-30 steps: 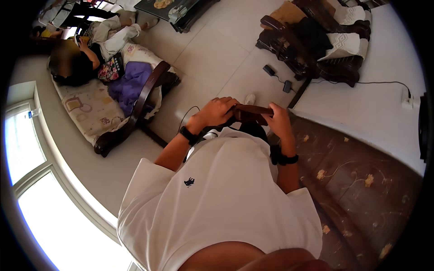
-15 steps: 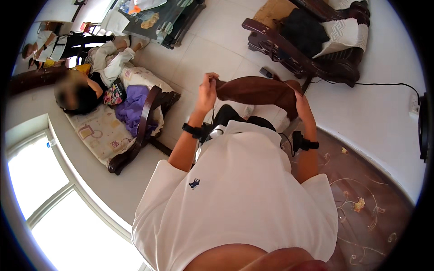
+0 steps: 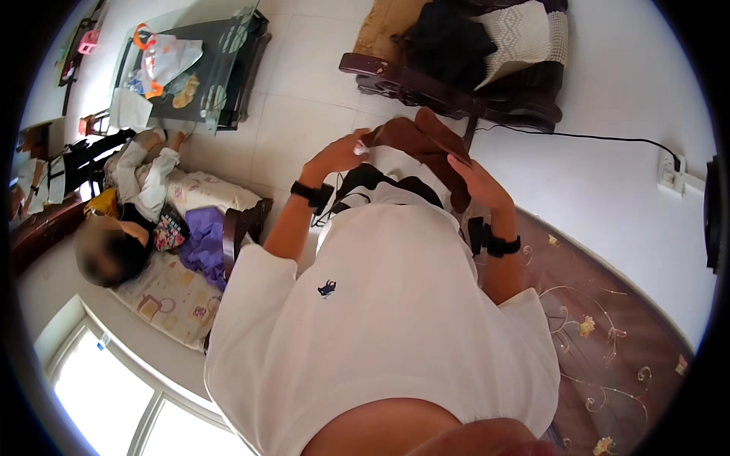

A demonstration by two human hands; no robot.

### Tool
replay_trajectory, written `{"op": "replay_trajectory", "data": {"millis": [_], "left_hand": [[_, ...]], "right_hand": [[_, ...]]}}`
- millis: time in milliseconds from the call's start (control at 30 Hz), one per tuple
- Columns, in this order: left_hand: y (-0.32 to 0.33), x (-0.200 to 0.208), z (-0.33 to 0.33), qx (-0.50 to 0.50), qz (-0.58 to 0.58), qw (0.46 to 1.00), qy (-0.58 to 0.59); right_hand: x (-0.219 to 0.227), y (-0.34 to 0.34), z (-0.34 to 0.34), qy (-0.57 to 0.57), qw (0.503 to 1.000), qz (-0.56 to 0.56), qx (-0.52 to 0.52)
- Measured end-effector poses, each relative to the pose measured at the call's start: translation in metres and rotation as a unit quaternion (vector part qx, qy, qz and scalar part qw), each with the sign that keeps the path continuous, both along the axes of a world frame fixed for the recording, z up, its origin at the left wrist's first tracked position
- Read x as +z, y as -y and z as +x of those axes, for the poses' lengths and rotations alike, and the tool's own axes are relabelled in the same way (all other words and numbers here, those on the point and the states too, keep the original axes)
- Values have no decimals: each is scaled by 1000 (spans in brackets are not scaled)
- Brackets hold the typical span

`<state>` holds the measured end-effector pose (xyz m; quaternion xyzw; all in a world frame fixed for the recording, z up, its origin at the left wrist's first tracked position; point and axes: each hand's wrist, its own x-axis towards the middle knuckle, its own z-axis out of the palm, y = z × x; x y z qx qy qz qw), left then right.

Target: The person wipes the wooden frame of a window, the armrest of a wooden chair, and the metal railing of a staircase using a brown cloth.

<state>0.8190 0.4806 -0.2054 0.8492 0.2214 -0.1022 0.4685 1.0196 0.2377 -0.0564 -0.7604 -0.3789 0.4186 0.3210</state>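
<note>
A piece of brown cloth (image 3: 414, 138) is stretched between my two hands, in front of my body. It is bunched and folded over at its right part. My left hand (image 3: 339, 155) pinches the cloth's left end between closed fingers; a small white spot beside those fingertips is too small to name. At the cloth's right end, my right hand (image 3: 485, 186) grips it with the thumb side against the fabric and the fingers partly hidden. What kind of article the cloth is, I cannot tell.
A dark wooden armchair (image 3: 380, 70) with black cloth stands ahead. To the left are a glass-topped table (image 3: 228, 72) and a seated person on a cushioned sofa (image 3: 171, 304) with a purple cloth (image 3: 204, 239). A black cable (image 3: 585, 137) runs to a wall socket (image 3: 671, 175). Floral sheer fabric (image 3: 608, 334) lies right.
The brown cloth has gone from a wide stretched band to a more folded, bunched shape. My hands have come closer together, the right one moving inward. The view has turned somewhat.
</note>
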Motion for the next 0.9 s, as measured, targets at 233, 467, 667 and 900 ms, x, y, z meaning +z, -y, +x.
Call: {"op": "replay_trajectory", "data": {"millis": [233, 467, 667, 900], "left_hand": [[44, 45, 135, -236, -216, 946, -55], [78, -17, 220, -163, -202, 962, 87], [118, -35, 297, -155, -84, 977, 120], [185, -31, 424, -64, 1, 963, 260]], "right_hand": [[-4, 4, 16, -64, 977, -63, -192], [-56, 25, 83, 18, 920, -39, -389], [-148, 69, 159, 155, 911, 33, -382], [-187, 87, 250, 243, 876, -108, -403]]}}
